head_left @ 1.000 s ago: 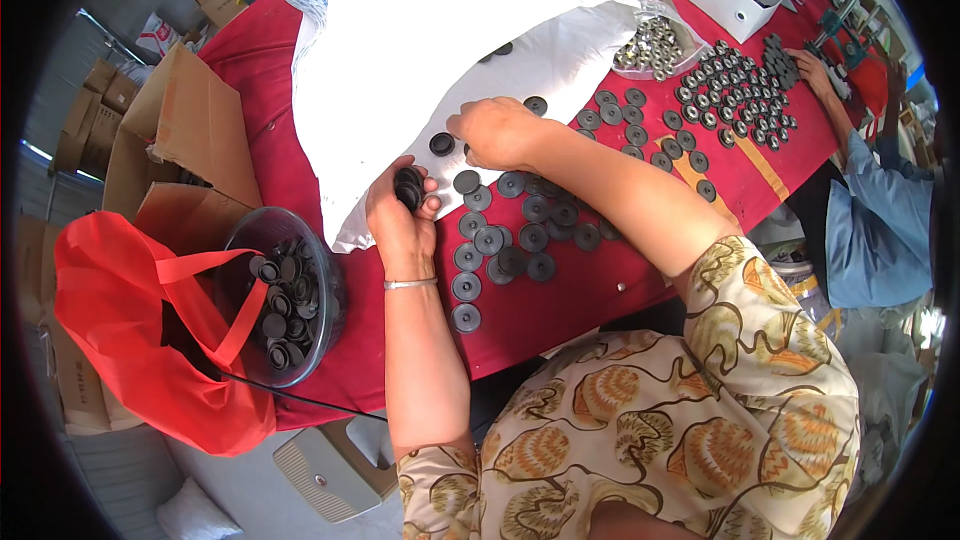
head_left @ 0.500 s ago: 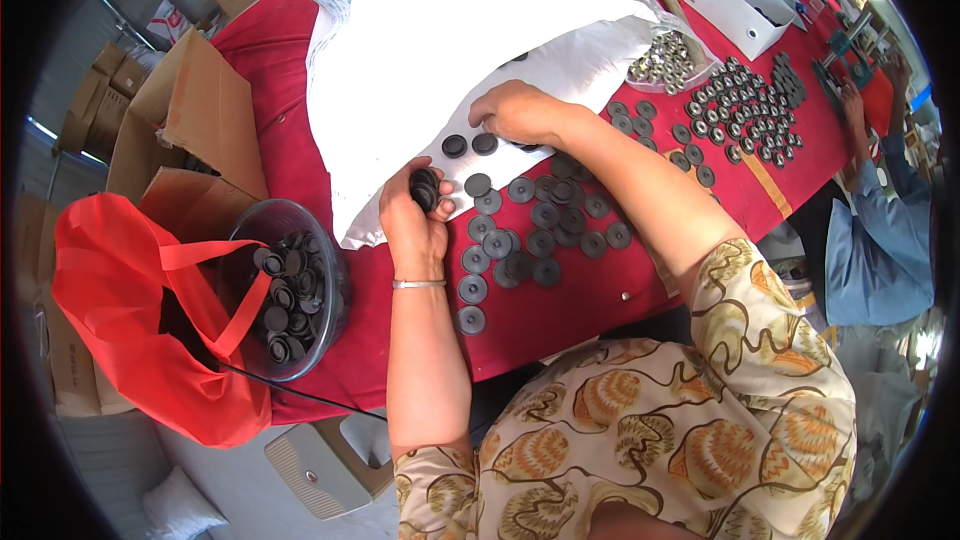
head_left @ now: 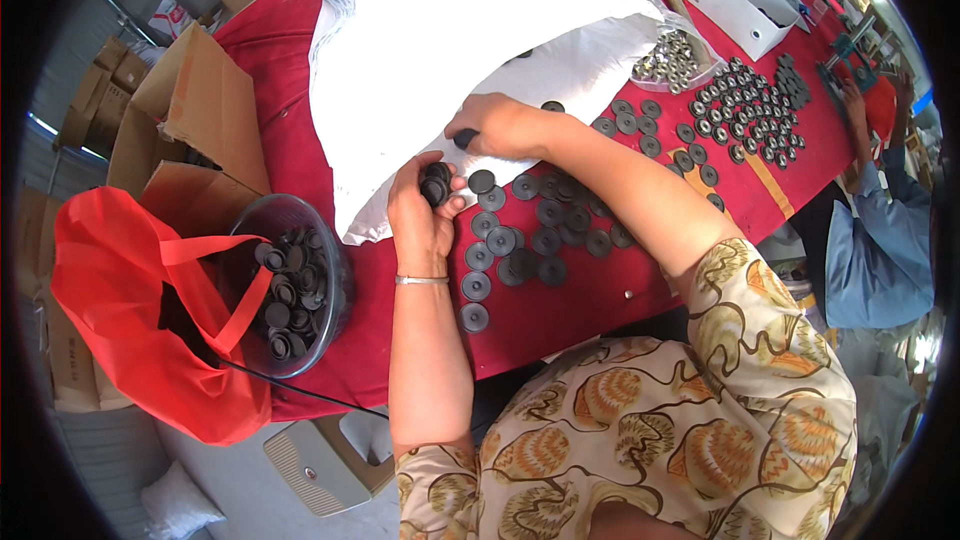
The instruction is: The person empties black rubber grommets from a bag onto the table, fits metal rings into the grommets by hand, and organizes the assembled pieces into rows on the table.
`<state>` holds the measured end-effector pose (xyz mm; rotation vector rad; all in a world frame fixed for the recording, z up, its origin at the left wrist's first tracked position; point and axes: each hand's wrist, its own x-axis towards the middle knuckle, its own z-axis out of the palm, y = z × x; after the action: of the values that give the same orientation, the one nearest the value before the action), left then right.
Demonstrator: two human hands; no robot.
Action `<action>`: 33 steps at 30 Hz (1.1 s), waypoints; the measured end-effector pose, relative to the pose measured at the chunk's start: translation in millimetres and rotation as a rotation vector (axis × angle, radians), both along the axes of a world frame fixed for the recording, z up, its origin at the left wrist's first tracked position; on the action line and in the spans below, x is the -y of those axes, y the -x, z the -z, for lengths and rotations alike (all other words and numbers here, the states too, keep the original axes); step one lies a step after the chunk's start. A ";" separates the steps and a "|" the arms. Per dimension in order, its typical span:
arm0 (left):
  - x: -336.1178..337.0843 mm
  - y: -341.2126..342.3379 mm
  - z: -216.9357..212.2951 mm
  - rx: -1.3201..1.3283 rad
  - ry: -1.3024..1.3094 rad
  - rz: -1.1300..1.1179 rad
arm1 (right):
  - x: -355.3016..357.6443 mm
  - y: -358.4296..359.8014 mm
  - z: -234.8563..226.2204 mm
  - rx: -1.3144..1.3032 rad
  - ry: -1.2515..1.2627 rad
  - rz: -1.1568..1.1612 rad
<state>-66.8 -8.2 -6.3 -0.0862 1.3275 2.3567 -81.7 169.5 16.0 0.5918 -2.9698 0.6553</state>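
Red plastic comes first at the far left: a red carrier bag [head_left: 120, 310] slumped open at the counter's edge, one handle draped over a clear bowl [head_left: 295, 285] heaped with black rubber discs. Behind them stand open cardboard boxes [head_left: 190, 130]. The counter [head_left: 570, 315] itself is covered in red cloth.

Next comes the left hand [head_left: 425, 215], palm up, its fingers cupped around a small stack of black discs [head_left: 436, 183] held on edge against the thumb. Above and around it lies a large white sack [head_left: 450, 50], its mouth turned toward the person.

Just to the right, the right hand [head_left: 500, 127] rests at the sack's lower edge, fingers narrowed in a pinch on what looks like a single black disc [head_left: 465, 138]; it is small and half hidden, so I cannot be sure. That disc lies just up and right of the left hand's stack, close but apart, and the right hand is the nearer one to it.

Below both hands, loose discs [head_left: 530, 230] lie flat in rough rows, touching or nearly so. Farther right a second patch of discs with pale centres [head_left: 745, 115] spreads out, beside a clear bag of shiny metal parts [head_left: 675, 55] and a white box [head_left: 735, 0]. At the far right edge a co-worker in a blue sleeve [head_left: 880, 240] works at the same counter.
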 end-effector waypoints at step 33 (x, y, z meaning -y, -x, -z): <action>-5.4 -9.0 2.9 0.035 -0.153 0.152 | -47.9 -39.8 -23.2 -0.003 0.244 0.264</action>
<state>-57.8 -2.8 -9.2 0.0186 1.0936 2.3071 -41.9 217.4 39.2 0.1794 -2.8287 0.9640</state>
